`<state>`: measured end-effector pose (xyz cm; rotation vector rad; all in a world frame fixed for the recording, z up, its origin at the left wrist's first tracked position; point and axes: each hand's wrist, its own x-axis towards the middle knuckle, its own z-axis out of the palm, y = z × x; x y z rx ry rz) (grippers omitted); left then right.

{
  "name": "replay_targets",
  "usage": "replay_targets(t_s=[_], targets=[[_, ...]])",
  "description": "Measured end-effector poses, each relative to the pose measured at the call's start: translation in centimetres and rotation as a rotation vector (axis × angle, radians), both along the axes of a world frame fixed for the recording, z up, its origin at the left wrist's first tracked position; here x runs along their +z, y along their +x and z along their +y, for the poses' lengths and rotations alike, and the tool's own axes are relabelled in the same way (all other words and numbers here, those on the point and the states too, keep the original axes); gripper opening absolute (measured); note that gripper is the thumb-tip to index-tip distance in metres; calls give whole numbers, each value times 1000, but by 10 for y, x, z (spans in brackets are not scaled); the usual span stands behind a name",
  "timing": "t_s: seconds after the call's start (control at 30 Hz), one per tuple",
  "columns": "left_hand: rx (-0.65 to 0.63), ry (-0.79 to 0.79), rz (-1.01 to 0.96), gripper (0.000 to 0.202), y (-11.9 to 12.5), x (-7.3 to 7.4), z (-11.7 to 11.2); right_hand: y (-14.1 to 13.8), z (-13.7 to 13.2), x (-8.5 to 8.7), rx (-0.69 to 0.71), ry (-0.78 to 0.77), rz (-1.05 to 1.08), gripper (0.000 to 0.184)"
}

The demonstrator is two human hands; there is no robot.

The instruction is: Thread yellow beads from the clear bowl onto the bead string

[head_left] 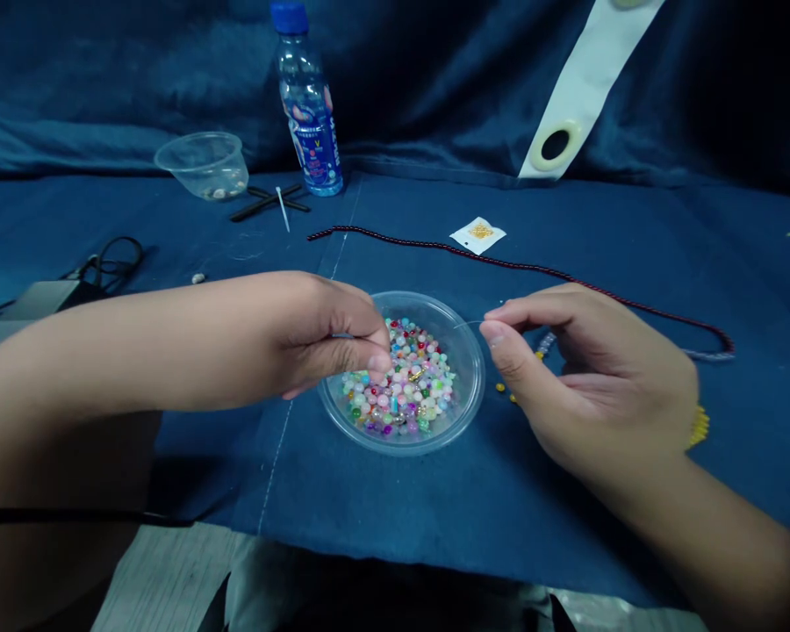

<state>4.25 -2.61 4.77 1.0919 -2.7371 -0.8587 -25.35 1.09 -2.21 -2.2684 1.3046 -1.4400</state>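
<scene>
A clear plastic bowl full of many small coloured beads sits on the blue cloth in the middle. My left hand hovers over the bowl's left side, fingers pinched together with the tips down among the beads; what they hold is too small to make out. My right hand is just right of the bowl, thumb and forefinger pinched on a thin clear thread that arcs over the rim. A few beads strung on it show behind the right hand's fingers.
A long dark beaded strand crosses the cloth behind the bowl. Further back stand a water bottle, an empty clear cup, black sticks and a small white packet. A charger and cable lie at left. Loose yellow beads lie near the right hand.
</scene>
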Motion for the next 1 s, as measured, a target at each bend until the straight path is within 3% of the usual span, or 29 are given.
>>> replay_targets(t_s=[0.1, 0.27, 0.47, 0.77, 1.0], targets=[[-29, 114, 49, 44, -9, 1, 0, 0, 0, 1, 4, -2, 3, 9], [27, -72, 233, 37, -26, -3, 0, 0, 0, 1, 3, -12, 10, 10], [-68, -171, 375, 10, -37, -21, 2, 3, 0, 4, -8, -43, -48, 13], [28, -265, 517, 9, -46, -37, 8, 1, 2, 5, 11, -128, -143, 18], [-39, -377, 637, 17, -49, -42, 2, 0, 0, 2, 18, -192, -157, 18]])
